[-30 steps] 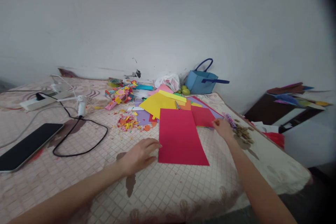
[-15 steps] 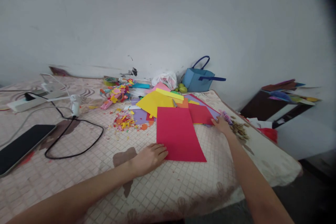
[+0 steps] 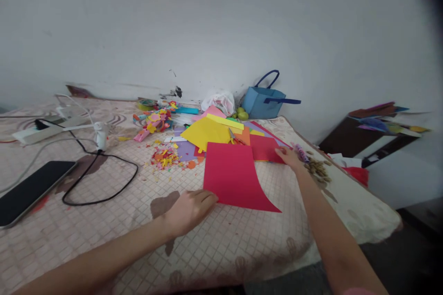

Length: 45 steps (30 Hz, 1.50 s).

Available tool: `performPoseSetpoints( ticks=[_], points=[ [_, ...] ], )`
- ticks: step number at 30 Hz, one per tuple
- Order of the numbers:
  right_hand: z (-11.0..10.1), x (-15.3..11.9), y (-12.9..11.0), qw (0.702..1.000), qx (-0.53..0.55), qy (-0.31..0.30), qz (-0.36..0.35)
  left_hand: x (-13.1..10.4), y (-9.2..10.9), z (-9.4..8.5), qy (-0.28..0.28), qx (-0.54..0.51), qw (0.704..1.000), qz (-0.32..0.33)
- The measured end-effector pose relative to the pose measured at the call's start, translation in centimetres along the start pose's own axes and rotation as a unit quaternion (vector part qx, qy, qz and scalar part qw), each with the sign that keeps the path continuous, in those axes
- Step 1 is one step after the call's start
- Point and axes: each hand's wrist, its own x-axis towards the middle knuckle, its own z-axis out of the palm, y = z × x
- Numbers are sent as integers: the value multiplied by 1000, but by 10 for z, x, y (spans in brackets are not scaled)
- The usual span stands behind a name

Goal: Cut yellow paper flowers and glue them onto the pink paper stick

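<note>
A large red craft sheet [image 3: 231, 175] lies over the table in front of me, its lower edge bowed and the near right corner drawn out to a point. At its near left corner my left hand [image 3: 192, 209] is closed, fingers over the top and thumb hidden. To the right, my right hand [image 3: 290, 156] has its fingers closed at the right edge of a smaller red sheet [image 3: 265, 147]. Scissors [image 3: 235, 137] lie just beyond the large sheet, on yellow sheets [image 3: 202, 132] and an orange piece [image 3: 245, 135].
Left of the sheets are coloured scraps [image 3: 165, 156], foam cut-outs [image 3: 155, 122], a phone [image 3: 36, 189], a black cable [image 3: 114, 200] and a power strip [image 3: 38, 133]. A blue bag [image 3: 265, 103] stands by the wall. Peanut-like pods [image 3: 318, 169] lie near the table's right edge.
The large red sheet's near edge has lifted and curved, with its left corner raised in my left hand. My right hand has shifted slightly left over the smaller red sheet. The scissors show more.
</note>
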Motion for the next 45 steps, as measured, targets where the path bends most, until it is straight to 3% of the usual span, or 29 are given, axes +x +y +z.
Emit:
performPoseSetpoints(
  ticks=[7, 19, 22, 25, 28, 32, 34, 37, 41, 45],
  points=[
    [0, -29, -8, 992, 5, -36, -120, -16, 5, -1, 30, 7, 999, 35],
    [-4, -39, -8, 991, -30, -4, -133, -30, 12, -6, 32, 27, 998, 53],
    [-9, -43, -17, 988, -11, -2, -156, -32, 12, -6, 29, 27, 998, 56],
    [-23, -63, -44, 982, 25, 1, -187, -34, 12, -5, 29, 26, 998, 50],
    [-49, -108, -89, 964, 139, -90, -209, -35, 11, -5, 27, 21, 999, 21],
    [-80, -181, -146, 875, 228, -284, -319, -34, 11, -5, 11, 20, 1000, 1],
    [-82, -209, -160, 863, 215, -322, -326, -35, 11, -5, -3, 21, 1000, 3],
    [-67, -230, -158, 879, 184, -304, -318, -37, 12, -5, -15, 18, 1000, 3],
    [-42, -235, -138, 908, 181, -235, -297, -35, 14, -7, -16, -22, 999, -18],
    [-35, -240, -126, 920, 195, -195, -279, -33, 14, -10, -16, -88, 994, -65]
  ],
)
